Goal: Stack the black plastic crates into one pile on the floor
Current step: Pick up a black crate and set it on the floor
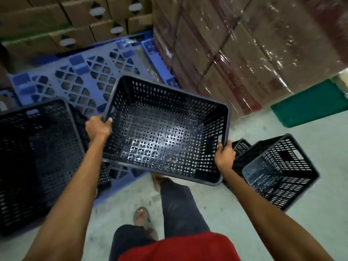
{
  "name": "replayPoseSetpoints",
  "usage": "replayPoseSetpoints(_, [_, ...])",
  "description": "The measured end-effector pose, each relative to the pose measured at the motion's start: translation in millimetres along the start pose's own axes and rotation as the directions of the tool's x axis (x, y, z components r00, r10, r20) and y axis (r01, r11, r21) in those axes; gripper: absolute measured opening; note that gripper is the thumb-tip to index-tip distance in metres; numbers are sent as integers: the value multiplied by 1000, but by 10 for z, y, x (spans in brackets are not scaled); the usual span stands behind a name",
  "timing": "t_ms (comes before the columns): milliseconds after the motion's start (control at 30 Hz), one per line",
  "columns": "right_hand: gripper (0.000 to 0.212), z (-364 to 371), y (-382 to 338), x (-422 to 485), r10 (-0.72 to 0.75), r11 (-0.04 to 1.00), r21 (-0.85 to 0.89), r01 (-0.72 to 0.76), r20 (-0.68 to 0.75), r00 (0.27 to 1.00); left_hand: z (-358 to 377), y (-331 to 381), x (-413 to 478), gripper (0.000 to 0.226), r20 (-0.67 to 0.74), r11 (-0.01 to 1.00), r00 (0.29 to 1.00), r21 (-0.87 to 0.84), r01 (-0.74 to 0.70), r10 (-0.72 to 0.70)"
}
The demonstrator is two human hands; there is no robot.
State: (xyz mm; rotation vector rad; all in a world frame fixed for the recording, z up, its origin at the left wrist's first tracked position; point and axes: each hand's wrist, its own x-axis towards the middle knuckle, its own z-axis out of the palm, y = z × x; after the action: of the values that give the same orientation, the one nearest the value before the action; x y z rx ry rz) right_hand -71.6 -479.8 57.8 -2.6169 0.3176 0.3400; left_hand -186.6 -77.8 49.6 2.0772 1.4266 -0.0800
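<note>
I hold a black perforated plastic crate point(165, 129) in the air in front of me, its opening up and empty. My left hand point(98, 127) grips its left rim near the near corner. My right hand point(225, 155) grips the right rim at the near right corner. A large black crate point(35, 159) stands at the left, partly on the blue pallet. At the right on the floor a smaller black crate point(280, 172) lies tipped on its side, with another black crate point(242, 147) partly hidden behind my right hand.
A blue plastic pallet point(79, 76) lies behind the crates. Cardboard boxes point(75, 19) are stacked at the back, a shrink-wrapped pile of boxes point(244, 49) at the right, a green bin point(310, 108) beside it. My feet in sandals point(143, 216) stand on the grey concrete floor point(235, 210).
</note>
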Motion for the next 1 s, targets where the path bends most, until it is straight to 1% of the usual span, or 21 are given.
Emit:
replayPoseSetpoints(100, [29, -352, 346, -460, -17, 999, 44, 18, -17, 1000, -234, -232, -797, 38, -33, 994, 998, -97, 43, -47])
replayPoseSetpoints(200, [32, -633, 703, -813, -11, 998, 66, 12, -3, 1000, -303, -418, -1439, 36, -39, 983, 996, -170, 68, -75])
replayPoseSetpoints(300, [30, -894, 1011, -1100, -38, 998, 60, 37, 17, 999, -283, -681, -1972, 37, -24, 978, 994, -186, 96, -103])
replayPoseSetpoints(433, [28, -1070, 1392, -1268, -87, 996, 42, 83, 82, 993, -39, -1112, -2572, 39, 27, 953, 972, -192, 233, -232])
replayPoseSetpoints(533, [30, -1099, 1709, -1203, -119, 993, -4, 121, 148, 982, 258, -1412, -3048, 41, 39, 910, 937, -225, 347, -347])
replayPoseSetpoints(633, [35, -1063, 2058, -1037, -152, 984, -58, 168, 218, 964, 602, -1644, -3534, 39, 71, 848, 882, -251, 467, -465])
replayPoseSetpoints(700, [34, -984, 2319, -885, -175, 973, -99, 209, 276, 945, 860, -1790, -3907, 40, 60, 808, 842, -252, 533, -536])
replayPoseSetpoints(833, [34, -743, 2874, -624, -188, 938, -206, 280, 376, 907, 1476, -2112, -4523, 38, 90, 777, 805, -215, 591, -587])
replayPoseSetpoints(900, [31, -576, 3123, -502, -199, 918, -243, 312, 399, 895, 1800, -2308, -4726, 39, 131, 748, 770, -183, 638, -625])
replayPoseSetpoints(1000, [26, -280, 3329, -300, -231, 904, -237, 357, 432, 872, 2233, -2536, -4834, 41, 154, 708, 725, -158, 689, -671])
